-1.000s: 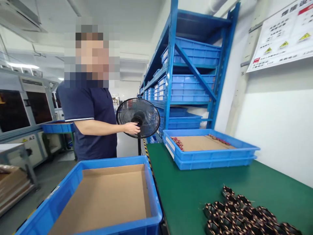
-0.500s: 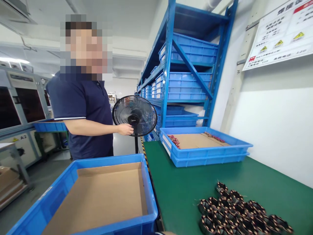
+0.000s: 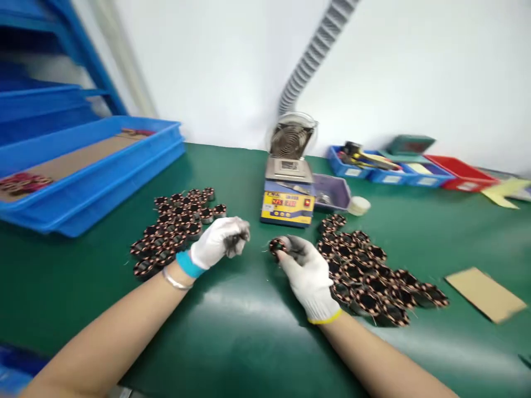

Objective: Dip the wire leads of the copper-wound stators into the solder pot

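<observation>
In a white glove, my right hand grips a copper-wound stator between thumb and fingers, above the green table. A thin wire end sticks out at the stator's left. My left hand, also gloved in white with dark-stained fingertips, is closed just left of it. What its curled fingers hold, if anything, is hidden. Close to my left hand stands a group of stators; another group of stators lies beside my right hand. Beyond both hands is a yellow-and-blue solder pot with lit red digits.
A grey duct hose runs down to a round hood behind the solder pot. A purple bin and a white round container stand right of it. Blue stacked trays sit left; a red bin and cardboard piece lie right.
My view has swung right and down, from a person beside a fan and a tray to the table. Both my hands are now in view, the right one holding a stator.
</observation>
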`<state>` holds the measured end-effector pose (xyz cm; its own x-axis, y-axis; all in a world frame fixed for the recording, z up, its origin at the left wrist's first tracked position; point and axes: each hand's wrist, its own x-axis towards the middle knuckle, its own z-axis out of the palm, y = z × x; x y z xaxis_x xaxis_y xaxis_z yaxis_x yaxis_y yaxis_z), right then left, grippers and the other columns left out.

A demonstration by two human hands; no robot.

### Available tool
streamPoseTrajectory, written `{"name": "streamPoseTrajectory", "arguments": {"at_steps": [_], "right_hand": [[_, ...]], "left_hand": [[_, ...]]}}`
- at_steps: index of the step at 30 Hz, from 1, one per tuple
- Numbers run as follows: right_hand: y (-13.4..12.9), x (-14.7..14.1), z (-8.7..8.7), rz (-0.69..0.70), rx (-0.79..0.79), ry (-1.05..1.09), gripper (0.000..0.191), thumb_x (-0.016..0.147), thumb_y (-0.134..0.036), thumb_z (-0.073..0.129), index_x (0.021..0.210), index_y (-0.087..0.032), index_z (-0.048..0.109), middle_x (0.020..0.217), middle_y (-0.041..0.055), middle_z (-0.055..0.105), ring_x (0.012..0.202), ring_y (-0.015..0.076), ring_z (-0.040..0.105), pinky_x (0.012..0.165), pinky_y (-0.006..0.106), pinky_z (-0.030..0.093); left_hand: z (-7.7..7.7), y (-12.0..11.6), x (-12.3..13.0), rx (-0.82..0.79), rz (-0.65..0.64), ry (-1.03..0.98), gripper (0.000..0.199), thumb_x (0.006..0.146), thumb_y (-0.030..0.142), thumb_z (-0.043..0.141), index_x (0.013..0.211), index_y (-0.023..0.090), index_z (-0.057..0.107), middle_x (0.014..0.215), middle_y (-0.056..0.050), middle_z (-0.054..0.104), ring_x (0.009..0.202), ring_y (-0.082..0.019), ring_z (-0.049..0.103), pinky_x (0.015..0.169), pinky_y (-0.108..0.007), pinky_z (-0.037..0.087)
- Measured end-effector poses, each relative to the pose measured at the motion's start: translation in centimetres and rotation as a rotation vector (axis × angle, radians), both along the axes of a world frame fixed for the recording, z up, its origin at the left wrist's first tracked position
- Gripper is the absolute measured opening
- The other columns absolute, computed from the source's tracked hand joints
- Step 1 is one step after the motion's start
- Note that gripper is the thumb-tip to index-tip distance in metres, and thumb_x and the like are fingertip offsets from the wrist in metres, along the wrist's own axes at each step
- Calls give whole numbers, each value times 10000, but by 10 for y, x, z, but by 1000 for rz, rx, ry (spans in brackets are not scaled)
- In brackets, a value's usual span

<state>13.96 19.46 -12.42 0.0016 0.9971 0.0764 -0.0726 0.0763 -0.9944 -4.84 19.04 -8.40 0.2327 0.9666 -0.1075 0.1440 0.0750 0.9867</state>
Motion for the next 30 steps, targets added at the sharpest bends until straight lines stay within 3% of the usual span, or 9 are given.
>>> {"name": "streamPoseTrajectory", "arguments": {"at_steps": [3,7,12,14,17,20,23,28,30], "right_hand": [[3,-11,1,72,-25,58,332,637,-310,705,920,-175,597,842,52,693,740,178,659,688,329,569],[-1,-12,2,82,-13,112,355,615,-283,709,933,-172,596,858,47,697,758,167,656,724,315,561],[4,-10,6,20,-79,234,369,595,-318,728,905,-172,588,846,49,687,729,163,641,653,295,557],[4,-11,8,8,-72,271,365,605,-318,721,912,-173,588,857,54,689,758,172,646,673,304,560],[2,-13,10,21,-46,296,373,618,-289,714,951,-176,588,884,52,694,818,180,657,767,324,558],[0,-14,9,52,-27,286,358,639,-270,705,967,-178,593,893,47,697,845,180,660,804,325,550],[-1,-13,7,77,0,254,329,664,-274,695,965,-180,602,908,48,695,817,178,657,733,312,557],[-3,-13,5,71,28,204,326,686,-256,693,993,-190,605,917,42,694,791,175,654,682,303,560],[-4,-12,6,69,46,206,300,701,-257,684,983,-191,608,913,41,693,798,174,655,690,301,562]], "left_hand": [[-5,-3,11,174,165,87,412,817,594,437,744,195,509,590,17,542,485,-108,471,450,-240,363],[-11,-13,27,256,199,264,299,796,450,519,632,202,500,556,17,529,523,-117,469,503,-248,398],[-9,-14,27,177,473,-21,281,796,419,482,630,193,473,504,31,508,410,-80,414,377,-200,312],[-6,-15,32,87,444,-91,293,763,471,529,731,180,509,585,20,566,425,-83,457,355,-190,305],[-4,-21,48,-60,223,-94,369,640,432,685,853,159,559,625,19,590,469,-95,505,363,-187,334],[-2,-24,56,-95,143,-95,267,671,398,674,727,155,578,539,20,566,449,-88,490,408,-196,380],[2,-19,44,-72,196,-83,268,721,412,624,652,161,557,509,5,574,411,-83,471,402,-199,374],[2,-9,20,150,558,-156,219,739,400,551,704,190,498,548,36,519,431,-80,453,387,-184,328],[-3,-10,23,245,516,-31,238,752,417,544,699,188,503,572,24,533,456,-88,458,410,-197,357]]}}
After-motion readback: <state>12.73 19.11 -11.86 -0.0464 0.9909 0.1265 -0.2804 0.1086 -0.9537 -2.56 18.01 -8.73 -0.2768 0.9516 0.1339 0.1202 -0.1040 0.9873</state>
